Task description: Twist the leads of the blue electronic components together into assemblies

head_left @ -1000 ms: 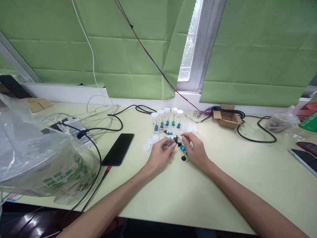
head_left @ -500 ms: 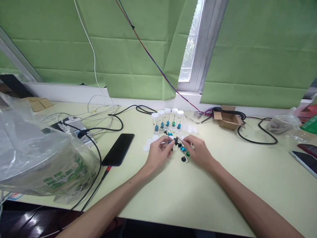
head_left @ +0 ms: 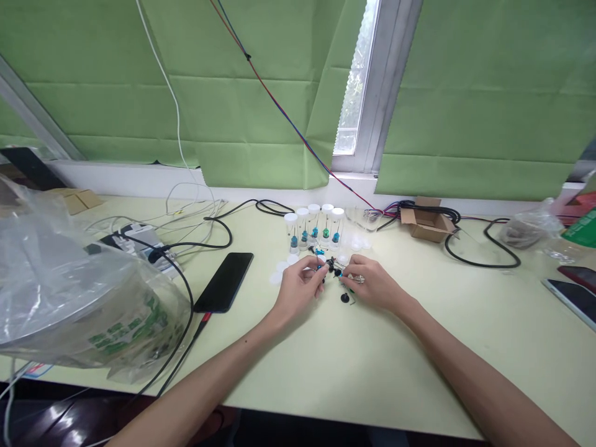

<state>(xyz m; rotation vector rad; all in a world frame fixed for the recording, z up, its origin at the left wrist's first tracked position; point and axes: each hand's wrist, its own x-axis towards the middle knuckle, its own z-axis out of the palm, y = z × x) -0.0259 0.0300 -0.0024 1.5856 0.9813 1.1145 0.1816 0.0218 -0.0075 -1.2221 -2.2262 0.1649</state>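
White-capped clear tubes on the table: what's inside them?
Four of the clear tubes hold blue parts; one holds a green part. The white caps hide whatever lies directly beneath them; finer details are too small to tell.

an office or small workshop, by the look: pale table (head_left: 363, 366) below a window (head_left: 350, 121), green blinds (head_left: 488, 93), power strip (head_left: 146, 236), cables (head_left: 414, 205) and small loose parts (head_left: 338, 272).

Both my forearms, left forearm (head_left: 216, 374) and right forearm (head_left: 470, 357), are bare, slender and smooth in outline, narrowing toward the wrists. My left hand (head_left: 298, 287) and right hand (head_left: 372, 284) are bare too, with slim fingers. One small, dark, round spot (head_left: 246, 341) marks my left forearm, probably a mole, though it is too tiny to be certain.
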